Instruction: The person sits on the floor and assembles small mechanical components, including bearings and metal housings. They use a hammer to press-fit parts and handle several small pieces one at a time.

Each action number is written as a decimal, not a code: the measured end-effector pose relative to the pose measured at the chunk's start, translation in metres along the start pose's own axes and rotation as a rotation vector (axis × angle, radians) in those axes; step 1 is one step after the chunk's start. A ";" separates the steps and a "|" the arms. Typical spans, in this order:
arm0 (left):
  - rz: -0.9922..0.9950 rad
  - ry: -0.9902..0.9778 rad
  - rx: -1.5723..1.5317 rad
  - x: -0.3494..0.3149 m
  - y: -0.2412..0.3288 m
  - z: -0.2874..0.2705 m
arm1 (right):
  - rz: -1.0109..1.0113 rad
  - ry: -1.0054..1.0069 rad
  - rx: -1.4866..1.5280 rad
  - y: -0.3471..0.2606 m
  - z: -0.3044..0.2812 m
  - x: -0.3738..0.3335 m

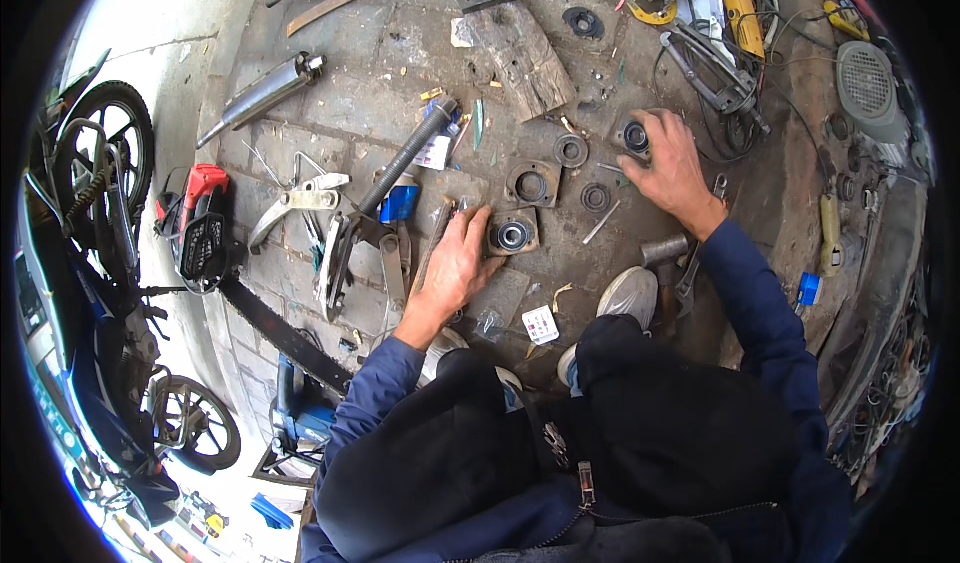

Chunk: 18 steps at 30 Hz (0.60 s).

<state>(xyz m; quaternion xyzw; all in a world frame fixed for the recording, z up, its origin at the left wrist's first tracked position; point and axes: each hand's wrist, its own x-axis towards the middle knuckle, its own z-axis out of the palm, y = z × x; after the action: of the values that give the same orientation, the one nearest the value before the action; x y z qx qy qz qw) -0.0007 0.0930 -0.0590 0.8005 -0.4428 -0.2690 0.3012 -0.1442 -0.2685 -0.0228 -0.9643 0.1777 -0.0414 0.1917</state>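
My right hand [672,163] is closed around a small round bearing [635,137], its dark bore facing up. My left hand [455,266] grips the left edge of a square metal plate [530,247] with a bearing seated in its middle; thumb and fingers lie along that edge. Just beyond is a second square plate [549,184] with an open round hole. A metal ring [570,150] lies past its far right corner, and a loose bearing [596,198] rests on the ground between my hands. A thin rod [437,238] runs beside my left fingers.
A large gear puller [345,238] and a chainsaw [208,233] lie to the left. Near my right shoe are a hammer [664,252] and a wrench [688,281]. Farther off are a wooden board [520,58] and a yellow angle grinder [738,11]. A motorbike [100,303] stands far left.
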 end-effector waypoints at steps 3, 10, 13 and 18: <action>-0.044 0.047 0.016 -0.007 0.005 -0.003 | -0.081 -0.117 0.052 -0.027 0.006 -0.002; -0.111 0.171 -0.007 -0.052 0.005 -0.024 | -0.261 -0.203 0.015 -0.065 0.039 -0.008; -0.216 0.125 -0.027 -0.074 0.005 -0.028 | -0.329 -0.188 -0.023 -0.073 0.054 -0.002; -0.255 0.092 0.059 -0.102 0.006 -0.032 | -0.384 -0.228 -0.103 -0.082 0.069 0.012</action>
<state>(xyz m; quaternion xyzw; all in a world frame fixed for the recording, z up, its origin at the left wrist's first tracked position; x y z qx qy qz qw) -0.0285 0.1870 -0.0167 0.8703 -0.3307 -0.2549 0.2611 -0.0959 -0.1774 -0.0551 -0.9874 -0.0303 0.0413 0.1497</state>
